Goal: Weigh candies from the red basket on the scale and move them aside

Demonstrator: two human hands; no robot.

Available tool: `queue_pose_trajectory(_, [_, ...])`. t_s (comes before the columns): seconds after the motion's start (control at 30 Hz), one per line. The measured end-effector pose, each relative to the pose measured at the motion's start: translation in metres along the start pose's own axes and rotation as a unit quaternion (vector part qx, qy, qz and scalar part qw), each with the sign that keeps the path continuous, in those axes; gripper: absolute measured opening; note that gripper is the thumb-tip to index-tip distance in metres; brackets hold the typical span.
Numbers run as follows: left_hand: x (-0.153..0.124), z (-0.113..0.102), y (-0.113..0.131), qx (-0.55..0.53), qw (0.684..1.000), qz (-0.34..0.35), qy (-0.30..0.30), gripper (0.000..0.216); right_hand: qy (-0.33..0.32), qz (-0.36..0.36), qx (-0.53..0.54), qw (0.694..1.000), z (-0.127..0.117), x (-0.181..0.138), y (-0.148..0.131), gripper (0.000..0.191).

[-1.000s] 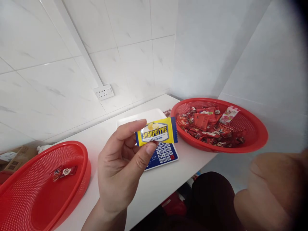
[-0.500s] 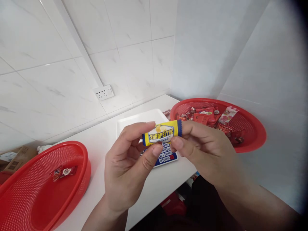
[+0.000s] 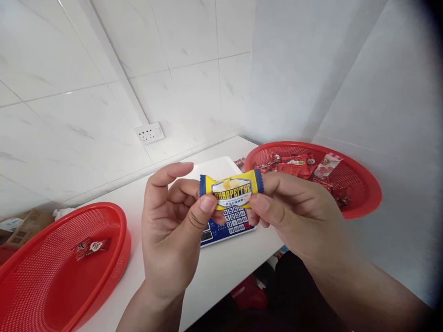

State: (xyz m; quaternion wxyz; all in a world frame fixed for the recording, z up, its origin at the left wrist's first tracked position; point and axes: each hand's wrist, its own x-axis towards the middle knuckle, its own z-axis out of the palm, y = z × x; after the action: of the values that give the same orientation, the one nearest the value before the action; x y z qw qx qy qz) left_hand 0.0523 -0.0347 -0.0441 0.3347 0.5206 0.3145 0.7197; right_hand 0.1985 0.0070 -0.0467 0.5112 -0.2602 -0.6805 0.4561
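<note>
A small wrapped candy (image 3: 232, 190) in a yellow wrapper with crimped blue ends is held up between my two hands, its printed face toward me. My left hand (image 3: 176, 221) pinches its left end with the thumb in front, the index finger raised away from the wrapper. At the other end, the thumb and fingers of my right hand (image 3: 294, 212) close on the wrapper. Behind and below the candy stands a white scale (image 3: 221, 163) with a blue keypad panel (image 3: 238, 220), partly hidden by my hands.
At the right, a red basket (image 3: 374, 189) holds several red packets (image 3: 294, 167). Another red basket (image 3: 121, 221) at the left holds red-wrapped pieces (image 3: 93, 246). Both stand by the white table (image 3: 214, 276). A cardboard box (image 3: 26, 228) is at far left; a wall socket (image 3: 149, 133) is behind.
My left hand has shifted left to the candy's end, and its index finger has lifted off. More of the wrapper and the scale's panel now shows. My right hand keeps its hold.
</note>
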Motion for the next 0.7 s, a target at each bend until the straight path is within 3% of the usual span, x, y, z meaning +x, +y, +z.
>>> queue_pose_trajectory(0.47, [0.0083,0.0017,0.004,-0.159,0.981,-0.112,-0.018,0.023,-0.052,0.056,0.18,0.981,0.0,0.005,-0.0006,0.03])
queue_pose_trajectory(0.7, [0.0086,0.0039,0.004,-0.17,0.978,-0.115,-0.016,0.02,-0.059,0.09,0.214,0.971,0.0,0.0054,-0.0007,0.031])
